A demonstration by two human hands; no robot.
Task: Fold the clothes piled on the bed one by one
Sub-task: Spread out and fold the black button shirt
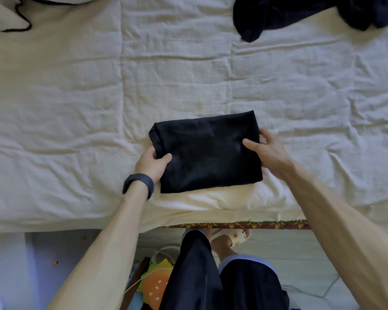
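Observation:
A black garment (pixel 205 151), folded into a compact rectangle, lies on the cream bed cover (pixel 76 108) near the bed's front edge. My left hand (pixel 151 164) grips its left edge, thumb on top and fingers tucked beneath. My right hand (pixel 266 151) holds the right edge, thumb lying across the top and fingers curled round the side. A pile of dark navy clothes (pixel 311 14) sits crumpled at the far right of the bed, apart from both hands.
A cream pillow with dark trim (pixel 7 19) lies at the far left corner. The bed's front edge (pixel 233 224) runs just before my legs. On the floor below lie colourful toys (pixel 154 285) and a cable.

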